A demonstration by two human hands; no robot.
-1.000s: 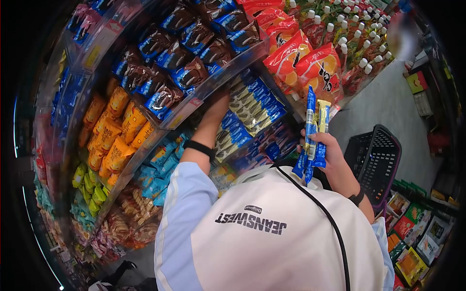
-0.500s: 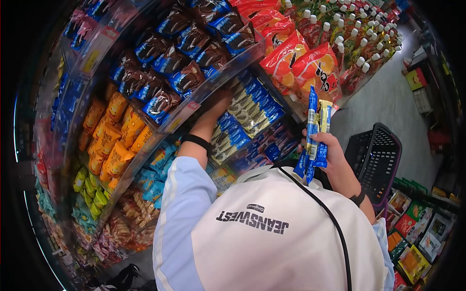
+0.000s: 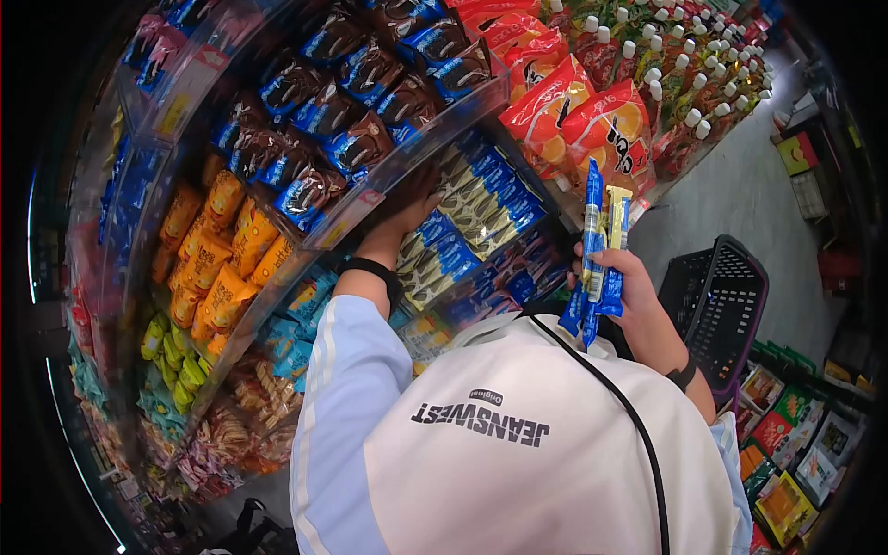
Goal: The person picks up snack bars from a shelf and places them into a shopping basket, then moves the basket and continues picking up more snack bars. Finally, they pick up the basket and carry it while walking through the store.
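Note:
My right hand (image 3: pixel 622 277) is closed around several slim blue-and-cream wrapped snack bars (image 3: pixel 593 231), held upright in front of my chest. My left hand (image 3: pixel 407 211) reaches under the edge of an upper shelf, beside rows of similar blue-and-cream snack bars (image 3: pixel 481 199) packed in a box. Its fingers are partly in shadow and look stretched out, with nothing visible in them. Above that hand, chocolate-brown and blue packets (image 3: pixel 356 143) fill the upper clear shelf.
Orange packets (image 3: pixel 227 301) and green packets (image 3: pixel 173 356) lie on the left shelves. Red bags (image 3: pixel 610 134) stand behind the bars, near white-capped pouches (image 3: pixel 684 60). A black shopping basket (image 3: pixel 717 310) is on my right, above the grey floor (image 3: pixel 749 194).
My left hand has drawn back slightly toward me and shows more from under the shelf edge. My right hand keeps hold of the snack bars, almost unmoved.

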